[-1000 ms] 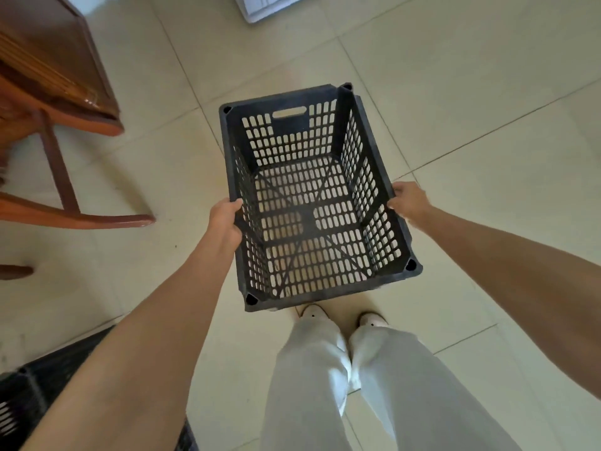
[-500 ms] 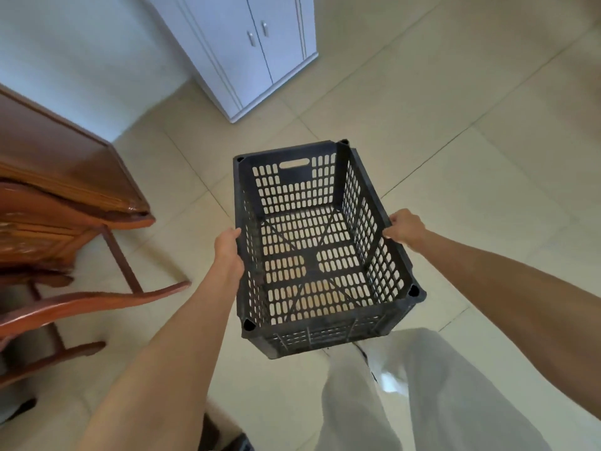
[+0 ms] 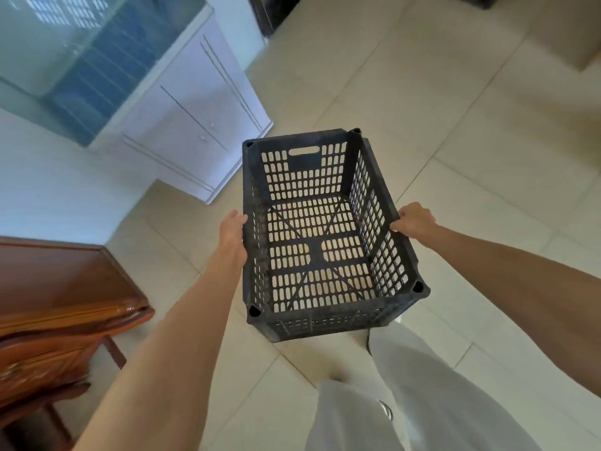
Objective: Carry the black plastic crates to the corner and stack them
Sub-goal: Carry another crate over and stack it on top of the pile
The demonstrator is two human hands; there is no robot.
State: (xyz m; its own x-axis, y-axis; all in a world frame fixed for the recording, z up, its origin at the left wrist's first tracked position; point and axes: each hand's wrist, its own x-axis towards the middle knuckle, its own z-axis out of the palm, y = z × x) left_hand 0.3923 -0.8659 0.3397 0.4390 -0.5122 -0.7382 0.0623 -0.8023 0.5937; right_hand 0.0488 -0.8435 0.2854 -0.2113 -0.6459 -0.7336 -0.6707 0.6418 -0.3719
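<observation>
An empty black plastic crate (image 3: pixel 294 161) with slotted walls hangs in the air in front of me, above the tiled floor. My left hand (image 3: pixel 232 231) grips its left long rim and my right hand (image 3: pixel 414 219) grips its right long rim. The crate is level, with its handle slot on the far short wall. My legs in pale trousers show below it.
A white cabinet (image 3: pixel 195 125) with a glass tank on top stands against the wall ahead on the left. A brown wooden table (image 3: pixel 58 288) is close on my left. Dark objects (image 3: pixel 273 11) sit at the far top. Beige tiled floor (image 3: pixel 455 141) stretches ahead and right.
My view has risen and I have walked forward with the crate. The white cabinet has come much nearer, and the wooden furniture has slid lower left. Both hands keep the same grip.
</observation>
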